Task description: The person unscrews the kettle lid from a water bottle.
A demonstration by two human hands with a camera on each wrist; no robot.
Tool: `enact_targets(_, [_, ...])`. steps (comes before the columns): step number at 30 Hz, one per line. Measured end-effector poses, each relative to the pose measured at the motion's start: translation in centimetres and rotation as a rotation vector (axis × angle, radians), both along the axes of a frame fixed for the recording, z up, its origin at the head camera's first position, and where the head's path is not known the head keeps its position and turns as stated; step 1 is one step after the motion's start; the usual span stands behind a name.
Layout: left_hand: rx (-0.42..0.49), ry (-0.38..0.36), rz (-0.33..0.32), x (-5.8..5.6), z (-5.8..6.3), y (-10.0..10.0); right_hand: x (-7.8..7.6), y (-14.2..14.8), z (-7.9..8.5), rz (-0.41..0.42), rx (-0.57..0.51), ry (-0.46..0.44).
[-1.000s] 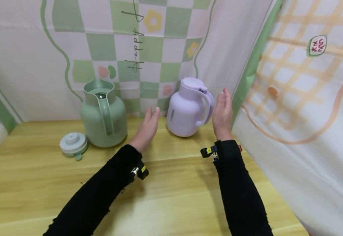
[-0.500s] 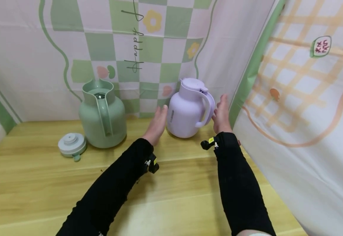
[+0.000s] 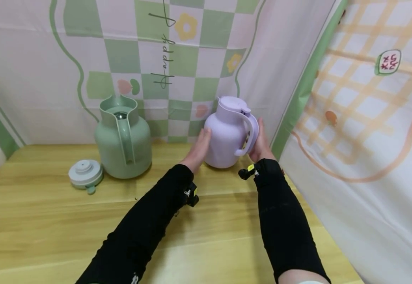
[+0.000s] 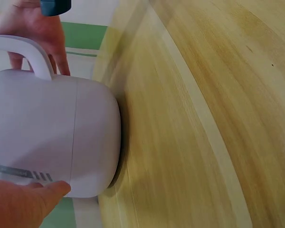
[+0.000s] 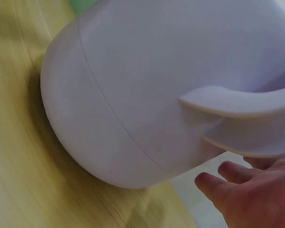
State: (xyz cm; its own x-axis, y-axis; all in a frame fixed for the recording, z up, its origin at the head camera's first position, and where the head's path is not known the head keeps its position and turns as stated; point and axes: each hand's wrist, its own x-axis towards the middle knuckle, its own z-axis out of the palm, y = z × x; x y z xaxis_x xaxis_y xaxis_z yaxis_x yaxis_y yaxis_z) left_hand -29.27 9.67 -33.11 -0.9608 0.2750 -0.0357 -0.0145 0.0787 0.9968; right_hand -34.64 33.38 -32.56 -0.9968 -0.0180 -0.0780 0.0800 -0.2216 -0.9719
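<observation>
A lilac vacuum jug [image 3: 223, 136] with its lid on stands upright on the wooden table, its handle [image 5: 237, 102] towards the right. At its left side is my left hand [image 3: 199, 149], fingers fairly straight and thumb tip right at the jug's wall in the left wrist view. My right hand [image 3: 261, 142] is on the other side, just beyond the handle and partly hidden by it. In the right wrist view its fingers [image 5: 211, 185] reach out loosely close to the jug wall and under the handle.
Left of the hands stands a green vacuum jug [image 3: 140, 138] with its mouth uncovered. A pale grey-green lid [image 3: 85, 173] lies beside it on the table [image 3: 206, 240]. A checked cloth [image 3: 213, 59] hangs close behind, and another patterned cloth [image 3: 362, 130] on the right.
Both hands have moved in towards the lilac jug, the left one rightwards to its side, the right one leftwards behind the handle. The green jug and loose lid stay put.
</observation>
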Motion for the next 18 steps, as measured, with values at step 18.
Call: enact_targets(18, [0.017, -0.014, 0.022, -0.1, -0.2, -1.2, -0.3, -2.9, -0.5, 0.073, 0.153, 0.064])
